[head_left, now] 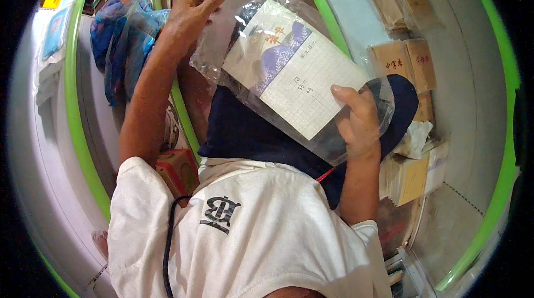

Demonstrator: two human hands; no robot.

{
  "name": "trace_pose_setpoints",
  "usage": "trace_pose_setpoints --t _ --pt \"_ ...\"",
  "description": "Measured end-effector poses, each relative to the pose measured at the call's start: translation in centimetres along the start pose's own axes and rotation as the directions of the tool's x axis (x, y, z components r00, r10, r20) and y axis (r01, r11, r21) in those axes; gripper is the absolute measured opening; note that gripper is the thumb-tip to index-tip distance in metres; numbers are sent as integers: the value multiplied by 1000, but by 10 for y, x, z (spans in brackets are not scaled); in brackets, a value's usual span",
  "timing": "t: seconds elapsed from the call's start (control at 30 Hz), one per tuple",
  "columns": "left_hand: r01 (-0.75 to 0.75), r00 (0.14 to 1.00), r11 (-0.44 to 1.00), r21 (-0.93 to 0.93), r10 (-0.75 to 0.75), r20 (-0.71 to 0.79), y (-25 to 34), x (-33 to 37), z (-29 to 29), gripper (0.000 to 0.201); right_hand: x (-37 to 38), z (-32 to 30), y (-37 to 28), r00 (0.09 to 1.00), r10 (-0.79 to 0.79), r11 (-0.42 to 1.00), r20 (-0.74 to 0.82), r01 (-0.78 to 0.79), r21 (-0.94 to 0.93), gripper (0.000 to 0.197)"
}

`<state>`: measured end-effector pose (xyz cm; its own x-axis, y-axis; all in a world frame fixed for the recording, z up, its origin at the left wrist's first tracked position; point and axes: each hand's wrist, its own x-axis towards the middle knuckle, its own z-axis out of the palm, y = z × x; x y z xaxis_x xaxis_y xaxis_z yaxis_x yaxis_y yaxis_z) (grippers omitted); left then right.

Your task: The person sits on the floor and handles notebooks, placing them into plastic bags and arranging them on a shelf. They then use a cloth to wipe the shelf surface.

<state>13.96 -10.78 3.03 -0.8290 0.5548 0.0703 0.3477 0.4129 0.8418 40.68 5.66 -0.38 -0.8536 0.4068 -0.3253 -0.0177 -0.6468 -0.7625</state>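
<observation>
The right hand is gripping the lower edge of a clear plastic bag holding a grid-lined notebook — held up before the chest. The left hand is hovering loosely spread beside the bag's top — whether touching, I cannot tell.

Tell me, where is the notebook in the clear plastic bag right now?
In the head view the notebook sits centre, inside its clear bag, held up between the right hand at its lower right and the left hand at upper left.

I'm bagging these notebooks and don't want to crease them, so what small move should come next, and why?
Probably bring the left hand onto the clear plastic bag: only the right hand pinches it, and the notebook pack hangs tilted, unsupported at its upper end.
</observation>
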Motion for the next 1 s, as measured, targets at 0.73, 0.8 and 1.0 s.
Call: trace_pose_setpoints --t 0.73,0.8,1.0 --pt "331 936 901 -280 -277 216 -33 -25 10 17 12 -29 -17 993 114 698 4 -77 -712 33" --pt "380 920 868 -319 -320 225 -37 -29 6 16 0 -34 -15 995 88 801 -46 -98 -591 28" --pt "398 917 822 -408 -345 201 -51 -38 3 16 -21 -61 -2 986 -23 962 -162 -23 -273 25"
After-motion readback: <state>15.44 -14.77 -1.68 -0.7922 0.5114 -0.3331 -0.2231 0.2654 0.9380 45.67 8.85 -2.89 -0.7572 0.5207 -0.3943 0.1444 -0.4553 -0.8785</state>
